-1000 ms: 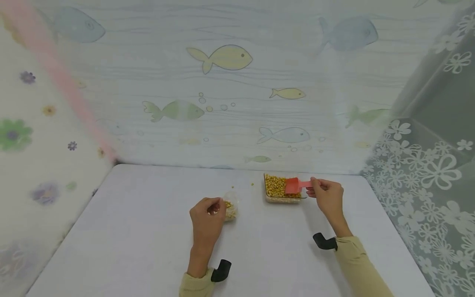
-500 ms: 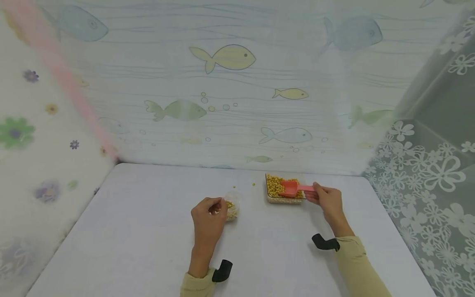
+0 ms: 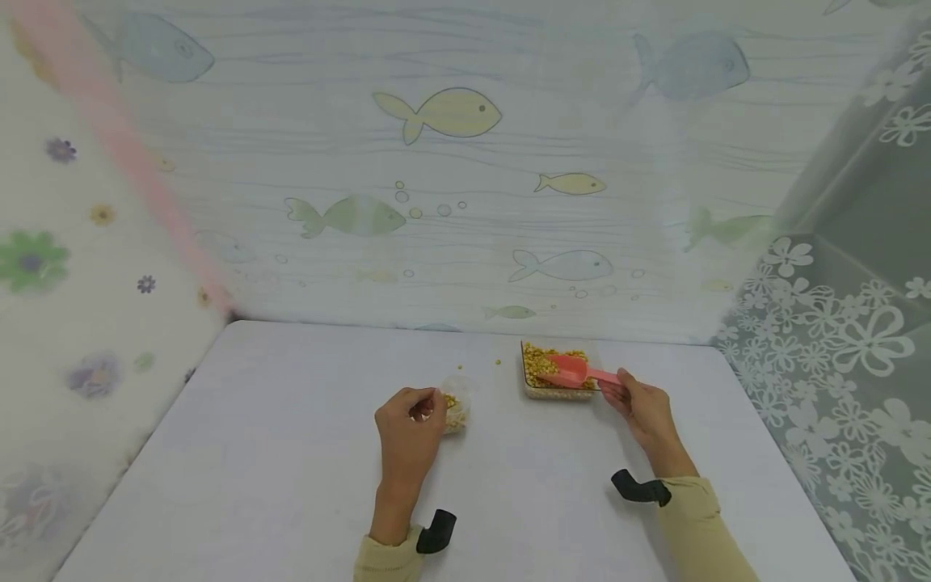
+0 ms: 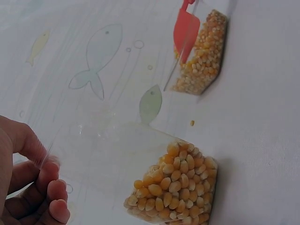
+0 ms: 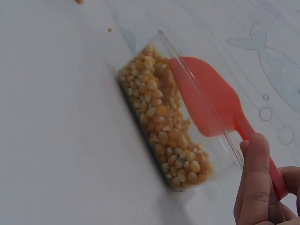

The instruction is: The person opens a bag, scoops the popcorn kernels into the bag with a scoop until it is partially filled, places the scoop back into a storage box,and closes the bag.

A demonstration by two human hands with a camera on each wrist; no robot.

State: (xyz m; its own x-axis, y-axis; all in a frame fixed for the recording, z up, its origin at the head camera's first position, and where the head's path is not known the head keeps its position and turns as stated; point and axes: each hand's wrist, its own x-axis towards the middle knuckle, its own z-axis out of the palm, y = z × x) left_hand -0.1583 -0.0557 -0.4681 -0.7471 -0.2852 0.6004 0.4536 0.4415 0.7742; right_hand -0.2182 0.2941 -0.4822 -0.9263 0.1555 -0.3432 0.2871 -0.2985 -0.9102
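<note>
**Corn kernels: tray and small cup, scoop in tray**

Right hand (image 3: 643,408) pinches the handle of a red scoop (image 3: 570,370) between thumb and fingers; in the right wrist view the thumb (image 5: 255,178) lies along the handle. Scoop blade sits inside a clear rectangular tray (image 3: 556,392), tilted, its front edge down among the corn kernels (image 3: 537,364). Whether the blade carries any kernels: cannot tell.

Tray: on the worktop (image 3: 291,453), right of centre, toward the far edge near the wall. Holds yellow kernels across its floor, a good layer deep; the right wrist view shows them heaped along the tray's left side, the scoop filling the right side.

Left hand (image 3: 407,428) grips a small clear cup (image 3: 457,404), fingers curled at its rim. Cup stands on the worktop left of the tray and a little nearer, apart from it. In the left wrist view the cup (image 4: 140,164) is partly filled: kernels packed in the bottom part, upper part clear.

Loose kernels (image 3: 497,361) lie on the worktop between cup and tray, toward the far side.

Surround: fish-patterned sheet (image 3: 436,113) behind the worktop, flower-patterned sheets to left and right. Both sleeves (image 3: 698,525) tan, a black wrist mount on each.
</note>
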